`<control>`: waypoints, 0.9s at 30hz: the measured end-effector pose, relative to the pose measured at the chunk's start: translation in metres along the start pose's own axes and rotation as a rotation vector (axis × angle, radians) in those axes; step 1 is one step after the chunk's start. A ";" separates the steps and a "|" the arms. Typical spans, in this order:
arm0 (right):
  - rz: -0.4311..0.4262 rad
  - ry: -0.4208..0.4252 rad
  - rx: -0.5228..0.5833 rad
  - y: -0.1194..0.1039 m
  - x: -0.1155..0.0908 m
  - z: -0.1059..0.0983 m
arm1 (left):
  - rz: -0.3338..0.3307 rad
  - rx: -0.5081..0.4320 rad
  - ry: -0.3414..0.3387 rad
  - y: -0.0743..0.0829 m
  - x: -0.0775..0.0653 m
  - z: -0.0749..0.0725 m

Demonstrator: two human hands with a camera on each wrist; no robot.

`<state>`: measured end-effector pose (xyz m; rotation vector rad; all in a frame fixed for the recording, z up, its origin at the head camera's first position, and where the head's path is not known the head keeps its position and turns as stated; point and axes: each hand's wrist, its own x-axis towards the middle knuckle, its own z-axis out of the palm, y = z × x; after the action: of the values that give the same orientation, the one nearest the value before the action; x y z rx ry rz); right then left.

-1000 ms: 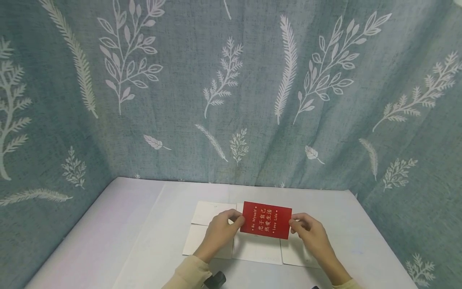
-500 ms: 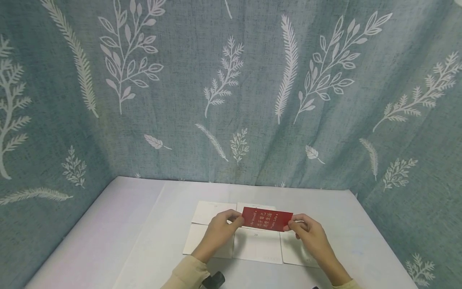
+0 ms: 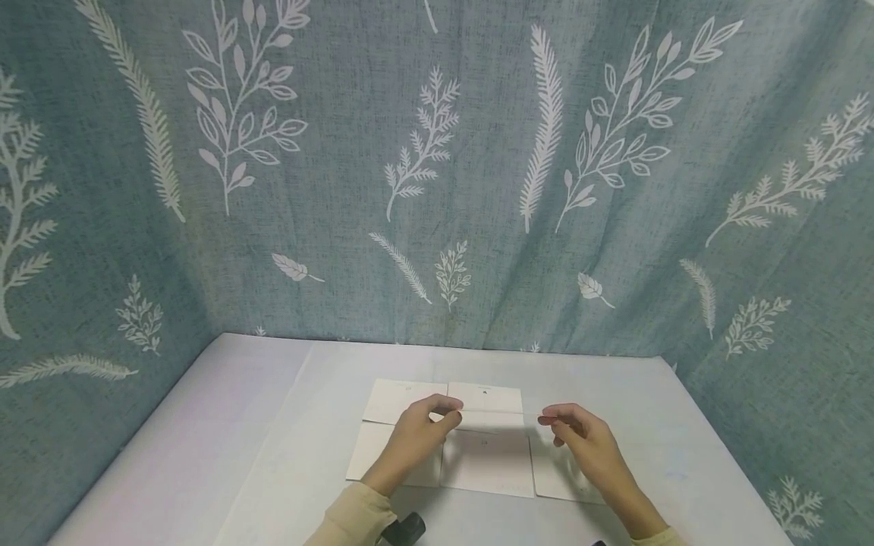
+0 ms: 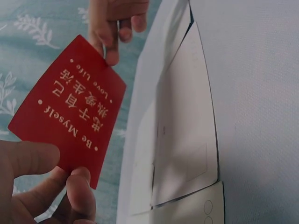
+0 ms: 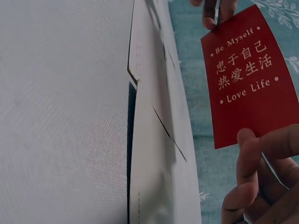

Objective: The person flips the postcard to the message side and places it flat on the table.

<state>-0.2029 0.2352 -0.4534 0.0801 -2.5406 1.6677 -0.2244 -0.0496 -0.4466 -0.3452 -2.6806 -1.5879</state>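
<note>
A red card (image 4: 70, 107) with pale lettering, "Be Myself" and "Love Life" among it, is held in the air between both hands. My left hand (image 3: 416, 432) pinches its left edge between thumb and fingers. At the opposite edge, my right hand (image 3: 587, 444) pinches it the same way. The head view catches the card almost edge-on, as a thin pale line. Both wrist views show the lettered red face (image 5: 250, 79). Beneath the hands, several white cards (image 3: 486, 478) lie in two rows on the table, partly covered by the hands.
A white-covered table (image 3: 273, 455) stretches out under the cards. Behind and beside it hangs a blue-green curtain (image 3: 341, 189) with white leaf patterns. A dark object (image 3: 404, 528) sits at the left wrist.
The red card has tipped from showing its lettered face to lying nearly edge-on in the head view. Both hands stay in about the same place and keep their hold.
</note>
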 end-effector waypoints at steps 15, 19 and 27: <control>0.102 0.034 -0.084 -0.004 0.001 -0.003 | 0.029 -0.030 0.006 0.002 -0.001 0.003; 0.079 0.036 -0.079 -0.004 0.001 -0.005 | 0.068 0.012 0.025 0.003 -0.001 0.004; 0.027 0.031 -0.042 0.000 0.000 -0.005 | 0.150 0.072 0.074 0.003 -0.003 0.007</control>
<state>-0.2029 0.2402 -0.4518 0.0161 -2.5639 1.6108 -0.2198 -0.0430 -0.4476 -0.4641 -2.5811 -1.4301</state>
